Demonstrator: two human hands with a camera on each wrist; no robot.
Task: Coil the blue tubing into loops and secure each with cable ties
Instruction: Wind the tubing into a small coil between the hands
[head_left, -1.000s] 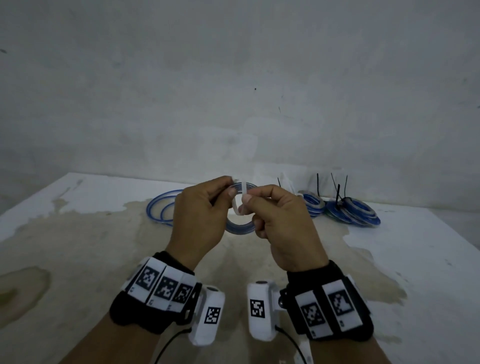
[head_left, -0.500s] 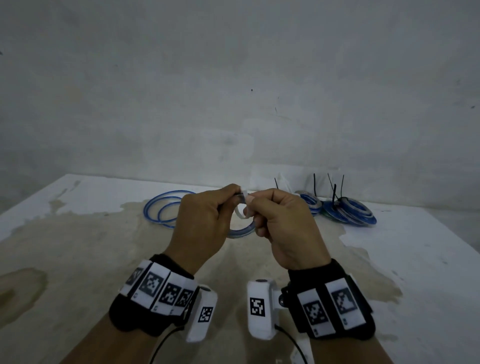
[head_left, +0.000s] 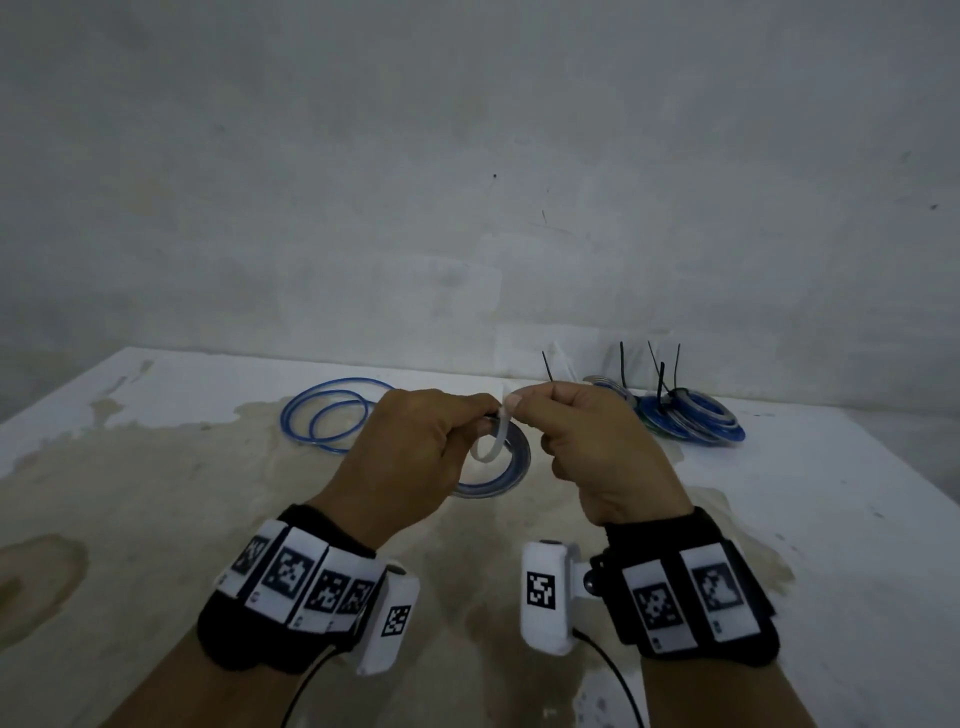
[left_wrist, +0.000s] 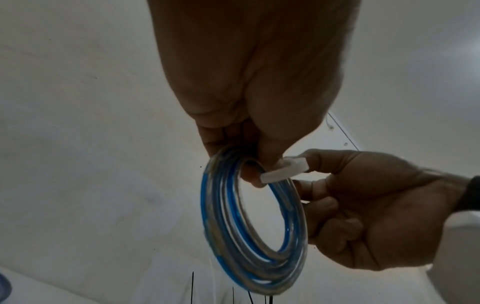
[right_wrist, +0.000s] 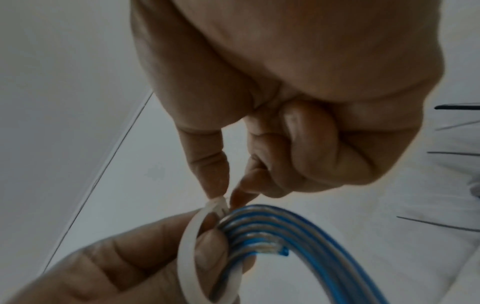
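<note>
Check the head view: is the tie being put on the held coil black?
No, the cable tie looped round the held coil is white; black ties stand only on the finished coils at the back.

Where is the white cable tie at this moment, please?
In the head view the white cable tie is mid-frame above the table, looped round the coil of blue tubing, between the left hand and right hand, which pinches its tip.

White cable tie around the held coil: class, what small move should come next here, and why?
Probably pull the tail with the right hand to draw the white cable tie snug. It still forms a slack loop around the blue tubing coil that the left hand pinches, so nothing yet binds the turns.
</note>
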